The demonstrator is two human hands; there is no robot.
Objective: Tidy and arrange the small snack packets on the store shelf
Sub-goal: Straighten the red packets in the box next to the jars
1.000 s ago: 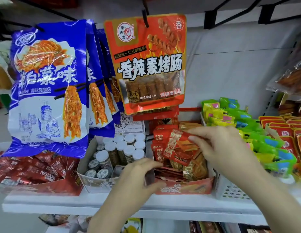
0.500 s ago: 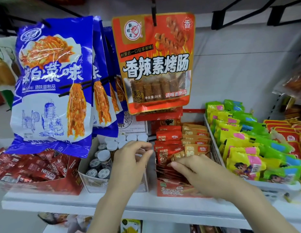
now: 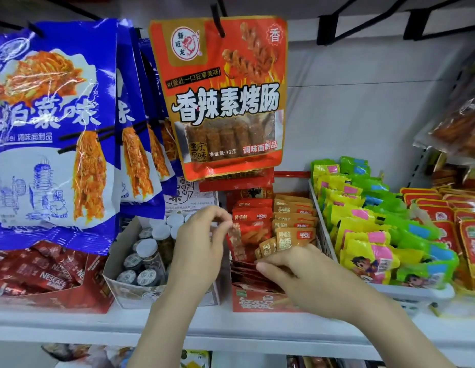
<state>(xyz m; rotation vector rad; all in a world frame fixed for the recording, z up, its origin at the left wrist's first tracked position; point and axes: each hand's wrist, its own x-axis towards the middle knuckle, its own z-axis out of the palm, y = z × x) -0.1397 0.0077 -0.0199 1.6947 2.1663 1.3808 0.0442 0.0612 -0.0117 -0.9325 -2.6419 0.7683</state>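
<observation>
A red display box (image 3: 257, 301) on the shelf holds small snack packets: red ones (image 3: 253, 229) stand in a row on the left, orange ones (image 3: 295, 221) on the right. Flat dark-red packets lie at the front. My left hand (image 3: 199, 251) is at the box's left side, its curled fingertips pinching the upper left edge of the front red packet. My right hand (image 3: 305, 274) lies across the front of the box with fingers stretched to the left. It presses on the flat packets just below the small orange ones. It hides part of the stack.
Left of the red box stands a carton of small capped bottles (image 3: 135, 288), then a Nescafe sachet box (image 3: 45, 277). A white basket (image 3: 320, 235) of green and yellow packets sits to the right. Blue bags (image 3: 53, 128) and a red bag (image 3: 225, 96) hang overhead. The shelf edge (image 3: 231, 330) runs below.
My right hand held a red packet above the box a second ago; it has come down onto the front packets. My left hand rose from the box front to the red packets' left edge.
</observation>
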